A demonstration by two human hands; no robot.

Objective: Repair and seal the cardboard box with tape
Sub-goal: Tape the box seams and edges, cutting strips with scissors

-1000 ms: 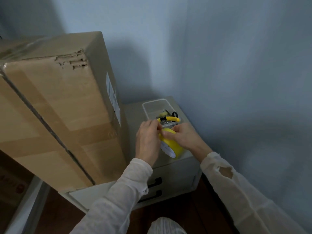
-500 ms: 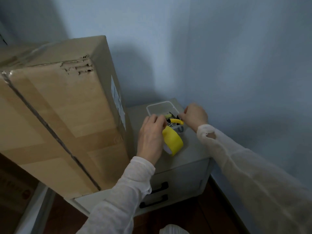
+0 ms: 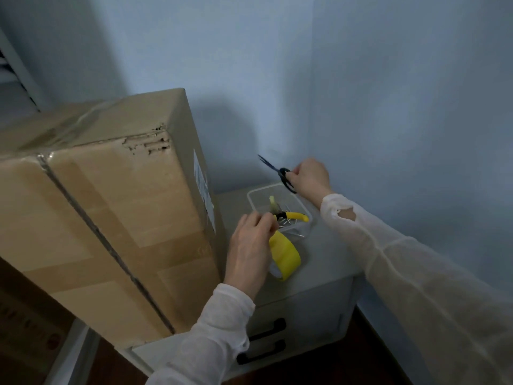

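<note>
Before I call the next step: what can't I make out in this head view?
- Head view, free end of the yellow tape roll: hidden behind the left hand.
- Head view, cardboard box: left part cut off by the frame edge.
- Head view, metal bits in the clear tub: too small to identify.

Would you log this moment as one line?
left hand: holds yellow tape roll | right hand: holds scissors | cardboard box: torn corner

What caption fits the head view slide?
Left hand holds yellow tape roll; right hand holds black scissors near clear tub, beside torn cardboard box.
</note>
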